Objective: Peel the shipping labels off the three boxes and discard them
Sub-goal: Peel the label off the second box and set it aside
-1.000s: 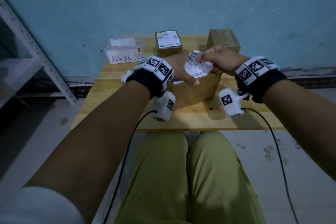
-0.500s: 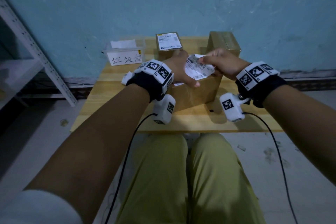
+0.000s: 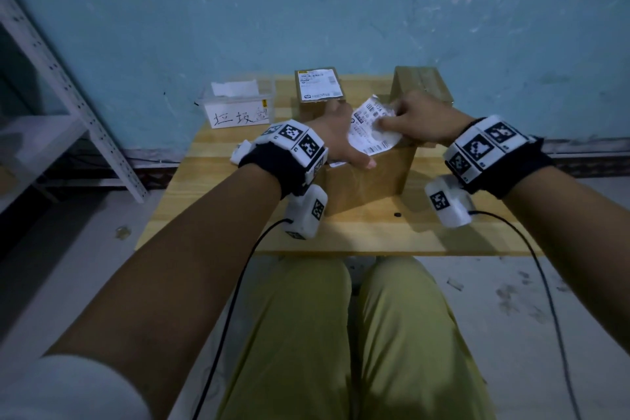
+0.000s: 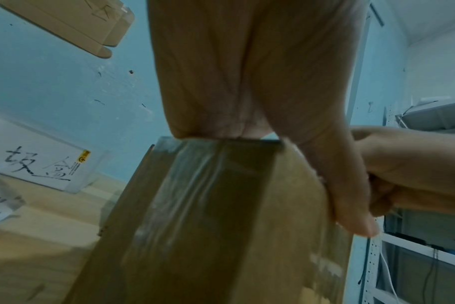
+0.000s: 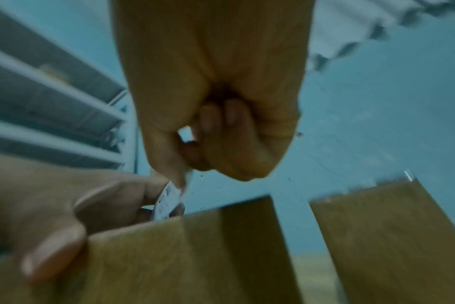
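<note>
Bin (image 3: 238, 109): clear box with a paper sign, far left on the wooden table (image 3: 358, 235).
Far box (image 3: 318, 87): just right of the bin, a white label (image 3: 319, 83) flat on its top.
Left hand (image 3: 335, 138): laid flat on the near box (image 3: 371, 177), fingers straight, thumb over the near edge.
Peeled label (image 3: 371, 129): white paper lifted up off the near box, between the two hands.
Right hand (image 3: 421, 116): fingers curled, thumb and finger pinching the peeled label's far right part.
Bare box (image 3: 421, 80): far right, behind the right hand.
</note>
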